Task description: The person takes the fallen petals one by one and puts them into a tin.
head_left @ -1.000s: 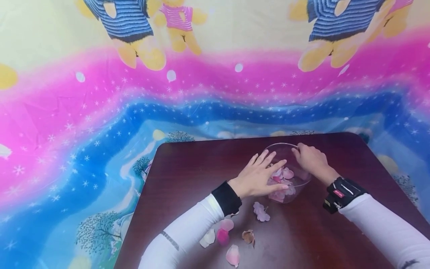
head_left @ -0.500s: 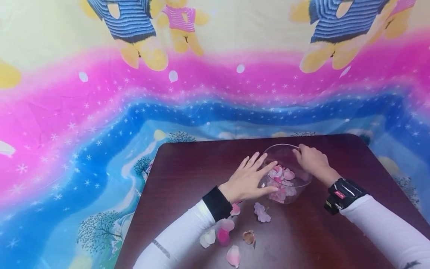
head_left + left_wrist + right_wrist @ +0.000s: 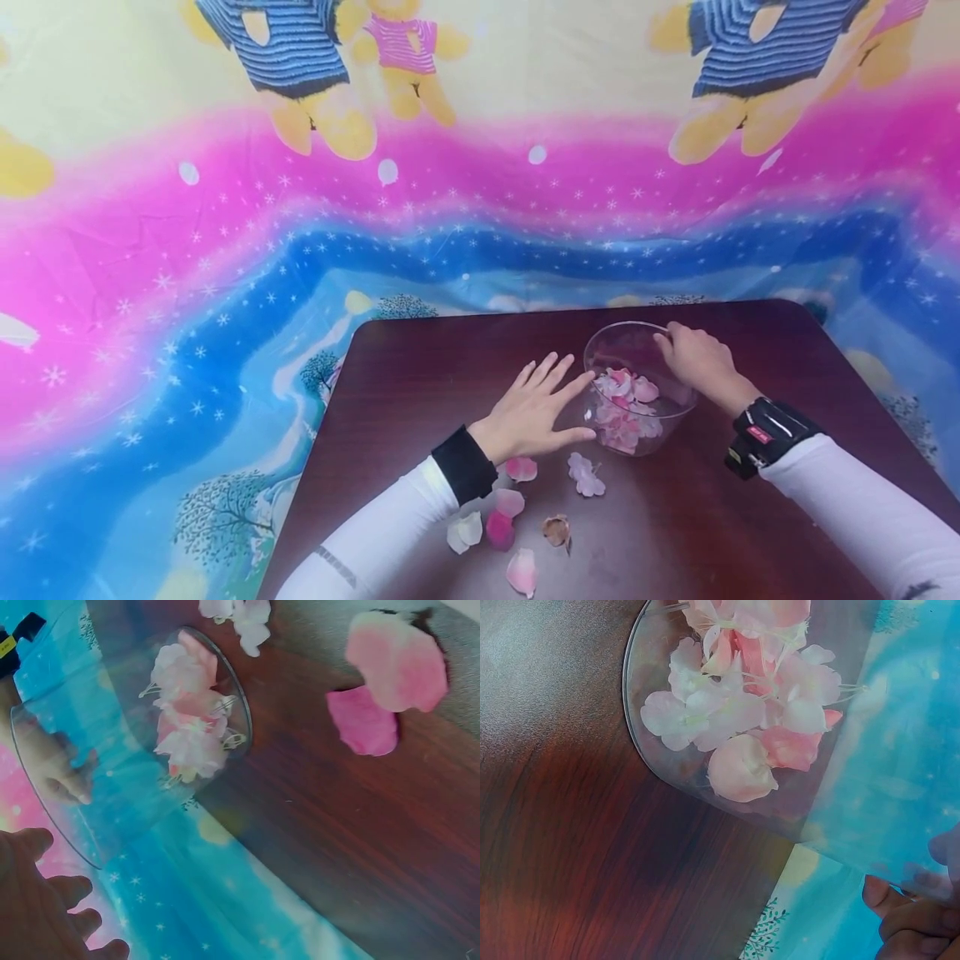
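Pink and white petals (image 3: 624, 429) sit low in a clear bowl (image 3: 633, 346), right of centre in the head view, on a dark red-brown table (image 3: 405, 400). Right hand (image 3: 699, 358) pinches the rim at the bowl's upper right, thumb inside, fingers outside. Left hand (image 3: 531, 410) is spread, back up, just left of the bowl; can't tell if its index fingertip touches. Loose at lower centre: lilac blossom (image 3: 586, 475), white petal (image 3: 465, 532), magenta petal (image 3: 500, 531), curled brown petal (image 3: 557, 529). Printed cloth (image 3: 480, 167) fills the upper frame. Left wrist view: bowl at upper left, petals bunched in its base, right hand showing through the wall at far left; left fingertips (image 3: 71, 891) apart, lower left; deep pink petal (image 3: 366, 721) and paler petal (image 3: 397, 661) at upper right. Right wrist view: petals at top centre, seen through the wall; right fingers (image 3: 919, 926) curled at the bowl's edge, lower right.
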